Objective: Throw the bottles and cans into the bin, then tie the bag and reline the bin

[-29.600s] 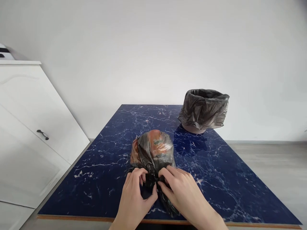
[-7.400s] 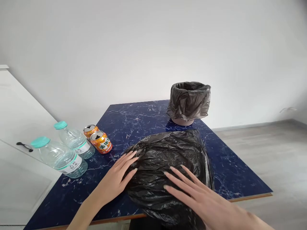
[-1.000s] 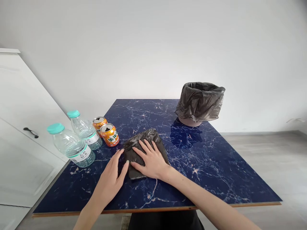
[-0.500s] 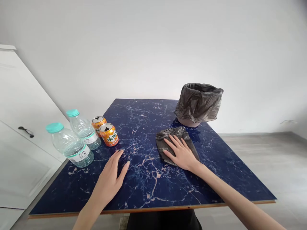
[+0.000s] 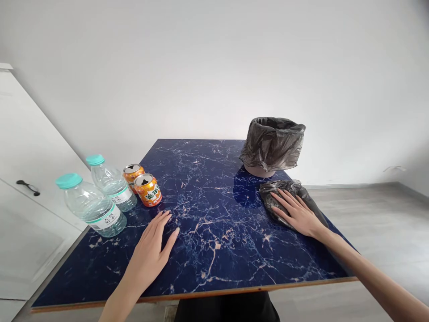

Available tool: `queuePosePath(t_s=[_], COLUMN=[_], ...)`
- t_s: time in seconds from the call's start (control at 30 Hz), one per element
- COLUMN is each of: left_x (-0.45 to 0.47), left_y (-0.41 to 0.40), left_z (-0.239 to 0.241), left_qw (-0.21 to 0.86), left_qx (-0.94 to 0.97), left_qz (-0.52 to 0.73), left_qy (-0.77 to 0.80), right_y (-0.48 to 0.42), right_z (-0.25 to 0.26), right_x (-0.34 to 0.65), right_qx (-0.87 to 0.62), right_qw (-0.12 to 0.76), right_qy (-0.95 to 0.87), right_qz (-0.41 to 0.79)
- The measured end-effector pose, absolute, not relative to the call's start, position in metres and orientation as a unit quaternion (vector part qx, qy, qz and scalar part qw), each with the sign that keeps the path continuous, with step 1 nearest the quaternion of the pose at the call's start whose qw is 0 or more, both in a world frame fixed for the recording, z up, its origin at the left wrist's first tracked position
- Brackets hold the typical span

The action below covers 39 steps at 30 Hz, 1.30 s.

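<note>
My right hand lies flat with fingers spread on a black plastic bag, near the table's right edge. The bag is flattened under the palm, and part of it is hidden by the hand. My left hand rests on the blue marbled table, thumb apart from the fingers, holding nothing. Just beyond its fingertips stand two orange drink cans, the nearer can and the farther can, both with opened tops. Left of them are two clear bottles with teal caps, a front bottle and a rear bottle.
A small bin lined with a black bag stands at the right rear of the table, just behind my right hand. A white cabinet with a dark handle is at the left. The wall rises behind the table.
My right hand has slid to the right across the table, and the black plastic bag has moved along under it. My left hand has stayed in about the same place.
</note>
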<state>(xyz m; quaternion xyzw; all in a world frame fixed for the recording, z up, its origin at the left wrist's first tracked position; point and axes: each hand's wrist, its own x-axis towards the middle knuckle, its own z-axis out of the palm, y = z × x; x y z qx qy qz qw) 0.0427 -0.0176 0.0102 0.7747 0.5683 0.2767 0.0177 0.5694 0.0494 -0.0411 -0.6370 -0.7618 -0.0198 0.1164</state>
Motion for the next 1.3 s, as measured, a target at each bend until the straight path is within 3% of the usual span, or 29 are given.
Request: queuePosePath(t_s=[0.3, 0.57, 0.9, 1.3], left_x=[0.043, 0.091, 0.158, 0.140], left_y=[-0.008, 0.035, 0.142, 0.141], left_z=[0.006, 0.000, -0.004, 0.005], left_qw=[-0.001, 0.057, 0.077, 0.074], left_qx=[0.795, 0.813, 0.859, 0.883], left_qz=[0.241, 0.173, 0.165, 0.175], left_qy=[0.556, 0.553, 0.479, 0.429], right_y=[0.045, 0.034, 0.124, 0.134], right_z=[-0.028, 0.003, -0.019, -0.022], right_x=[0.567, 0.482, 0.373, 0.361], right_qx=[-0.622, -0.533, -0.468, -0.455], right_qw=[0.171, 0.254, 0.297, 0.295], right_qy=[-0.764, -0.807, -0.825, -0.834], right_qz=[-0.026, -0.006, 0.106, 0.096])
